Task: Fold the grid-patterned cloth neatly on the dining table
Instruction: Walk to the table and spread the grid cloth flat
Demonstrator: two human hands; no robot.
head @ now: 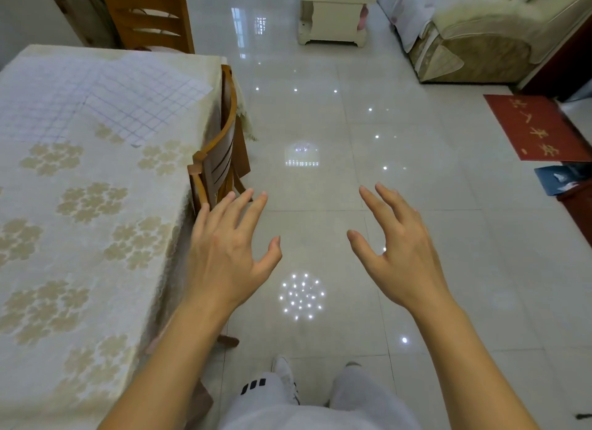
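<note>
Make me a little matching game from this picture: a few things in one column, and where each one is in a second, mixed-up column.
Things:
1. white grid-patterned cloth
2. brown wooden chair with slatted back
3. red rectangular floor mat with gold characters
4. left hand

Places:
A. on the tiled floor at the right edge
B. held open in the air, above the floor
C. lying on the dining table's far part
D. pushed in at the table's right side

Pairs: 1-C, 2-D, 3-A, 4-B

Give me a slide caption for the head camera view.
Both hands, left and right, open over the tiled floor; grid-patterned cloth lies untouched on the dining table.
</note>
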